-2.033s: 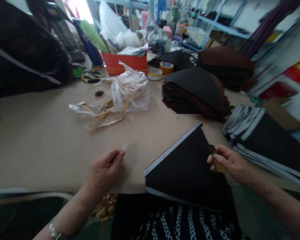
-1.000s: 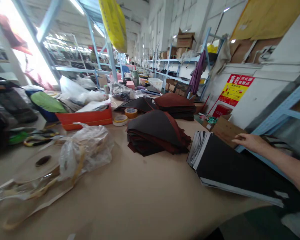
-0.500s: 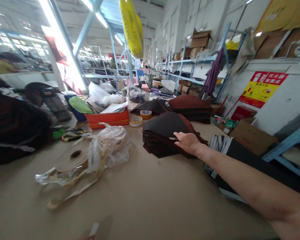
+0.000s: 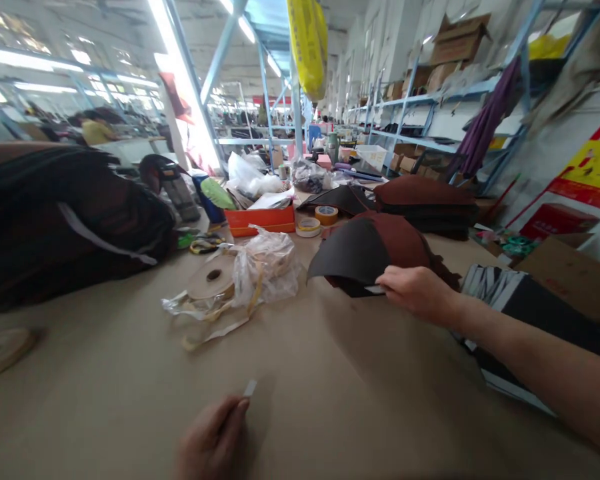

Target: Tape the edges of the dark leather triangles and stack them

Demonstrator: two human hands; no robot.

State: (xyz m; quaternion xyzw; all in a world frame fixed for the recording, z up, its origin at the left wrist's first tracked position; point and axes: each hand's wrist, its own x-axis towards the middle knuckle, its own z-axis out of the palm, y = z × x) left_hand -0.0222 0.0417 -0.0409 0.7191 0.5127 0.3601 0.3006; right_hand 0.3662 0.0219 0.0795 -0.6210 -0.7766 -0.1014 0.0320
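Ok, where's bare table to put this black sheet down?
Bare table lies between the left hand and the right hand lifting the black sheet, and left of the plastic bag. Crowded: the striped stack at right and the far end around the orange box.

No legible text found. A red and yellow sign [image 4: 587,167] on the right-hand wall bears markings, too blurred and cropped to read.
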